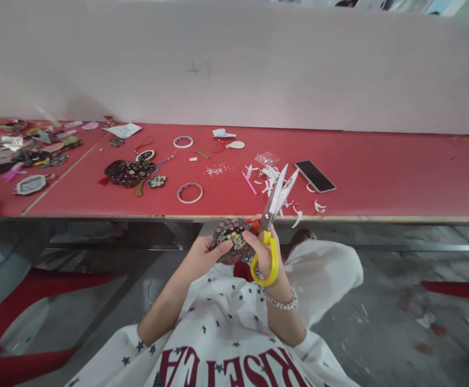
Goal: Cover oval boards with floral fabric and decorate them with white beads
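Note:
A round, dark patterned fabric piece [219, 236] with a floral oval in its middle is held just in front of the table edge. My left hand [207, 252] grips its left side, with the thumb lying across the face. My right hand [263, 257] carries scissors [272, 260] with a yellow handle, the blades parted and pointing up and away over the table. Fingers of that same hand also press on the right side of the fabric piece. What lies behind the piece is hidden.
On the red table [399, 177] lie white paper scraps [272, 173], a phone [315, 176], a pink stick [249, 183], two tape rolls [190, 201] and small white beads [217, 170]. Dark fabric ornaments [127, 173] lie at left. A pale panel [234, 64] stands behind.

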Demonstrator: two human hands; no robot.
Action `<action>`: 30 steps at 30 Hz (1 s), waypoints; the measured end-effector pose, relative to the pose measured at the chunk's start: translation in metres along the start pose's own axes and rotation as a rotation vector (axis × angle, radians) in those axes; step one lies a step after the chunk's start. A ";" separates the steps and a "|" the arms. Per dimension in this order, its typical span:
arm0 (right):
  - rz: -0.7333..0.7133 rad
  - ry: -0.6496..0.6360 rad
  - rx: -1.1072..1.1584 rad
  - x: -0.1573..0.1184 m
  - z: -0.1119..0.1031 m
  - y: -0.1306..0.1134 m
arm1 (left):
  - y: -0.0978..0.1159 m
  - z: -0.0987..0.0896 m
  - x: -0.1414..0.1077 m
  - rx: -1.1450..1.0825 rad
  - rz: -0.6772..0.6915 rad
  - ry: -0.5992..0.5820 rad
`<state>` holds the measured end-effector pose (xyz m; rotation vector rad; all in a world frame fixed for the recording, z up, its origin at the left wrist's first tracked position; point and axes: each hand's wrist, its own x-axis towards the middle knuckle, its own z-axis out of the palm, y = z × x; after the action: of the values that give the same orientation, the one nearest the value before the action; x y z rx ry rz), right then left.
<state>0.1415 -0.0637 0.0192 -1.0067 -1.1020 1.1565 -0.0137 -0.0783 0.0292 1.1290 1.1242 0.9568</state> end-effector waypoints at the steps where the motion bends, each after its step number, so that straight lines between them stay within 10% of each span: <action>1: 0.013 0.000 0.026 0.001 -0.001 0.000 | 0.001 -0.001 0.000 -0.005 -0.010 -0.020; 30: 0.025 -0.070 -0.041 0.000 0.000 0.016 | -0.016 -0.006 0.012 0.172 0.155 0.054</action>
<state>0.1390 -0.0615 0.0039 -1.0204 -1.1756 1.2008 -0.0173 -0.0684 0.0107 1.3519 1.1931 1.0304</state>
